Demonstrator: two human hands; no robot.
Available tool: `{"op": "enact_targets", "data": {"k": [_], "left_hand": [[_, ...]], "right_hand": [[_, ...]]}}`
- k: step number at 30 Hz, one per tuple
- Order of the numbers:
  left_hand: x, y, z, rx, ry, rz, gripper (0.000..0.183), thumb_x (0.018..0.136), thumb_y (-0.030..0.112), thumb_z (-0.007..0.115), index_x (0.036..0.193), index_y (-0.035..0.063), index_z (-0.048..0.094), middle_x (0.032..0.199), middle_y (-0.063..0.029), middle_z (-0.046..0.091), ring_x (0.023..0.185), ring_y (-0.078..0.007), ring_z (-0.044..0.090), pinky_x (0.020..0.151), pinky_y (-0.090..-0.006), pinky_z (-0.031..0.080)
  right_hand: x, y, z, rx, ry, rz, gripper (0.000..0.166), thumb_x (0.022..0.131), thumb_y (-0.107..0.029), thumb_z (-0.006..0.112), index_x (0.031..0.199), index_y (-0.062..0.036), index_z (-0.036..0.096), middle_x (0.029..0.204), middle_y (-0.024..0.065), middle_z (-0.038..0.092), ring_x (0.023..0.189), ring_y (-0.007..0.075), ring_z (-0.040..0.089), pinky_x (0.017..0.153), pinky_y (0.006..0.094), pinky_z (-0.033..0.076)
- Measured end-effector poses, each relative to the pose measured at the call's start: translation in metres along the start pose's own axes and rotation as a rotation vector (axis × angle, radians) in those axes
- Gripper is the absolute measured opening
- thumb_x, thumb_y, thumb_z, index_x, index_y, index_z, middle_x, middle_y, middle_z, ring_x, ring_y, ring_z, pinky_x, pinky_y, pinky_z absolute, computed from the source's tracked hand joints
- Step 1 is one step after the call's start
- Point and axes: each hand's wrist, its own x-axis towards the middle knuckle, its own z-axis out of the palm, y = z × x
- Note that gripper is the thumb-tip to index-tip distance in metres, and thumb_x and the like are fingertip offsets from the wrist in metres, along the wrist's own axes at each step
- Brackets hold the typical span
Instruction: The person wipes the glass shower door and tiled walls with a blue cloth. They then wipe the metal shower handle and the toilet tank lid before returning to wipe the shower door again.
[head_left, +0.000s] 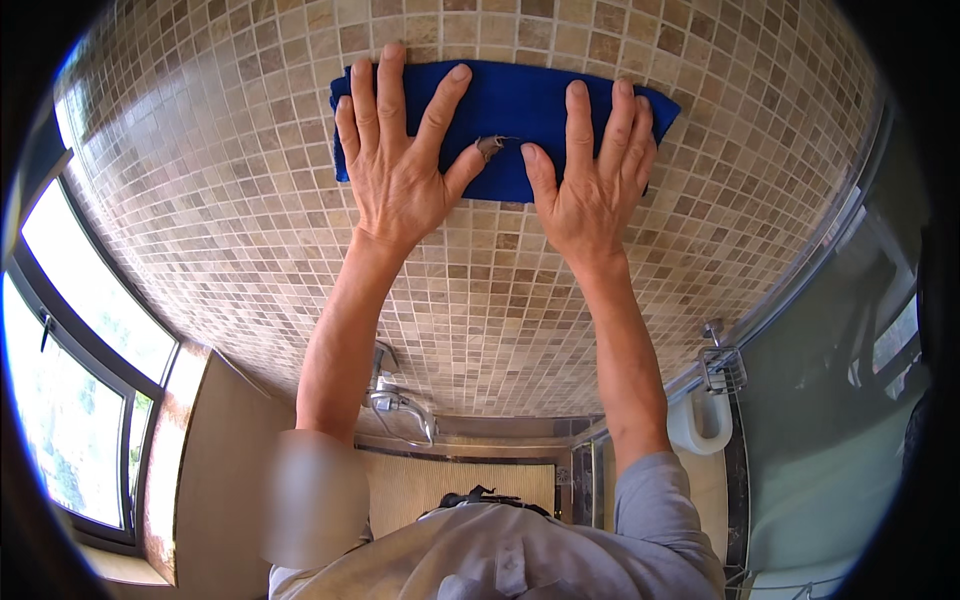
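A folded dark blue cloth (510, 169) lies spread flat against a wall of small beige and brown mosaic tiles (487, 300). My left hand (401, 154) presses on its left part, fingers spread, with the middle fingertip past the cloth's top edge. Around the left thumb's tip is a frayed brownish wrapping (491, 146). On the right part rests my right hand (600, 165), palm down, its thumb apart and its outer fingers close together by the cloth's right end. Neither hand is curled around the cloth. Between the two thumbs some blue fabric shows.
Below my left forearm a chrome mixer tap (401, 409) juts from the wall. A window (75, 405) stands at the left. To the right are a glass panel (817, 420), a wire basket (722, 370) and a white toilet (701, 424). A ribbed mat (450, 480) covers floor below.
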Motion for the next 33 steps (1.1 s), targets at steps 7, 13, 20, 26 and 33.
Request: {"op": "enact_targets", "data": {"k": [7, 13, 20, 26, 33], "left_hand": [[-0.008, -0.054, -0.022, 0.049, 0.021, -0.006, 0.068, 0.093, 0.070, 0.060, 0.151, 0.0342, 0.055, 0.169, -0.0194, 0.028, 0.155, -0.0457, 0.022, 0.121, -0.0614, 0.020], [-0.020, -0.113, -0.035, 0.054, 0.047, 0.032, 0.067, 0.098, 0.061, 0.057, 0.156, 0.0288, 0.048, 0.169, -0.0183, 0.027, 0.156, -0.0454, 0.021, 0.124, -0.0633, 0.016], [-0.029, -0.141, -0.040, 0.093, 0.077, 0.025, 0.067, 0.099, 0.067, 0.049, 0.157, 0.0332, 0.047, 0.170, -0.0163, 0.027, 0.156, -0.0427, 0.023, 0.124, -0.0633, 0.017], [-0.028, -0.140, -0.039, 0.068, 0.045, -0.009, 0.074, 0.094, 0.080, 0.044, 0.153, 0.0356, 0.051, 0.170, -0.0176, 0.025, 0.157, -0.0429, 0.020, 0.125, -0.0634, 0.014], [-0.031, -0.140, -0.040, 0.135, 0.065, 0.029, 0.070, 0.100, 0.068, 0.046, 0.158, 0.0294, 0.046, 0.170, -0.0173, 0.025, 0.157, -0.0429, 0.021, 0.125, -0.0615, 0.015]], "right_hand": [[0.012, -0.057, 0.020, 0.040, 0.009, 0.000, 0.068, 0.097, -0.055, 0.064, 0.154, -0.0200, 0.050, 0.162, 0.0229, 0.037, 0.146, 0.0445, 0.036, 0.115, 0.0566, 0.033], [0.020, -0.111, 0.044, 0.119, 0.016, 0.004, 0.068, 0.099, -0.056, 0.060, 0.155, -0.0216, 0.048, 0.165, 0.0203, 0.035, 0.149, 0.0417, 0.036, 0.120, 0.0541, 0.029], [0.023, -0.135, 0.055, 0.124, 0.007, -0.004, 0.067, 0.100, -0.057, 0.056, 0.157, -0.0228, 0.045, 0.164, 0.0197, 0.037, 0.148, 0.0408, 0.036, 0.119, 0.0539, 0.029], [0.022, -0.134, 0.054, 0.126, -0.005, 0.001, 0.067, 0.100, -0.056, 0.057, 0.157, -0.0225, 0.046, 0.164, 0.0198, 0.036, 0.148, 0.0408, 0.036, 0.119, 0.0537, 0.029], [0.025, -0.136, 0.051, 0.196, -0.010, 0.015, 0.065, 0.099, -0.053, 0.060, 0.155, -0.0216, 0.048, 0.163, 0.0202, 0.038, 0.147, 0.0414, 0.038, 0.119, 0.0532, 0.030]]}}
